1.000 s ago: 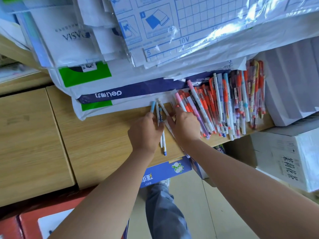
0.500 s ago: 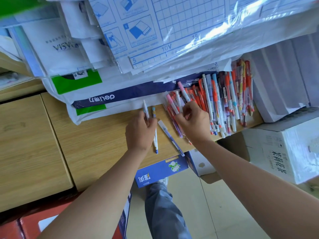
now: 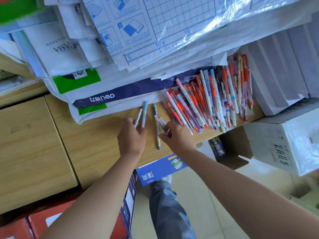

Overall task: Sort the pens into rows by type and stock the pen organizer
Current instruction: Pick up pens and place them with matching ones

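Pinching a white-labelled plastic pen (image 3: 161,124), the right hand (image 3: 177,137) should lay it parallel beside two pale slim pens (image 3: 143,112) gripped by the left hand (image 3: 132,137).

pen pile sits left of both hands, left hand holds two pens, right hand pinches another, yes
No: head view shows the pen pile right of both hands. The left hand does hold two pens and the right hand pinches a white pen.

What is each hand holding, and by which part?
The left hand grips two pale pens by their near ends. The right hand pinches a white pen likewise.
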`<state>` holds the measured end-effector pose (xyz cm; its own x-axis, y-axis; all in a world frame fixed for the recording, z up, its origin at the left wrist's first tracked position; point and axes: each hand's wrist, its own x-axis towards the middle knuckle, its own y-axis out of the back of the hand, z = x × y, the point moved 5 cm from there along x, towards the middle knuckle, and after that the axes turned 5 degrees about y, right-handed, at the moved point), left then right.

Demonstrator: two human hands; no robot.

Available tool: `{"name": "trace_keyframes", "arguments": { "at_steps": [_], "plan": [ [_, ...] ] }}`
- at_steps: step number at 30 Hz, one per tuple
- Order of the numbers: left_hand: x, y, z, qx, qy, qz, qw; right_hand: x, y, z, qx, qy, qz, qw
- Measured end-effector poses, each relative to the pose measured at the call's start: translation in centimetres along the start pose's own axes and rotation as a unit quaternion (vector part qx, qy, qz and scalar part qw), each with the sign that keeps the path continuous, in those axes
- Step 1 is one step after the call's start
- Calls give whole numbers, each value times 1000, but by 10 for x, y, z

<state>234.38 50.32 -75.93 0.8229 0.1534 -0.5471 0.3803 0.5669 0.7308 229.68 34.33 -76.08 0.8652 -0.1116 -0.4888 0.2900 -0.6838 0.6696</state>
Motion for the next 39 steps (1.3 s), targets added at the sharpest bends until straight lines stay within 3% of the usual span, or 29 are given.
{"name": "trace_keyframes", "arguments": {
  "at_steps": [4, 8, 15, 20, 24, 30, 35, 39],
  "plan": [
    [-1, -9, -6, -2, 4, -40, 999, 4, -3, 0, -30, -9, 26, 999],
    [-13, -19, 10, -27, -19, -54, 998, 6, 8, 6, 54, -23, 74, 995],
    [-9, -7, -12, -111, 13, -60, 992, 0, 8, 12, 56, -68, 48, 995],
    [-15, -6, -12, -238, 52, -130, 961, -10, -6, -13, 149, -56, -9, 987],
    [-24, -5, -5, -306, 99, -210, 923, -17, -13, -35, 108, -5, -80, 991],
    [-24, 21, -20, -322, 102, -173, 925, -21, -21, -57, 115, 5, -133, 984],
    [-26, 46, -54, -380, 181, -172, 891, -29, -49, -103, 132, 8, -172, 976],
    [-26, 75, -91, -434, 209, -187, 856, -33, -90, -147, 139, 10, -125, 982]
  ]
}}
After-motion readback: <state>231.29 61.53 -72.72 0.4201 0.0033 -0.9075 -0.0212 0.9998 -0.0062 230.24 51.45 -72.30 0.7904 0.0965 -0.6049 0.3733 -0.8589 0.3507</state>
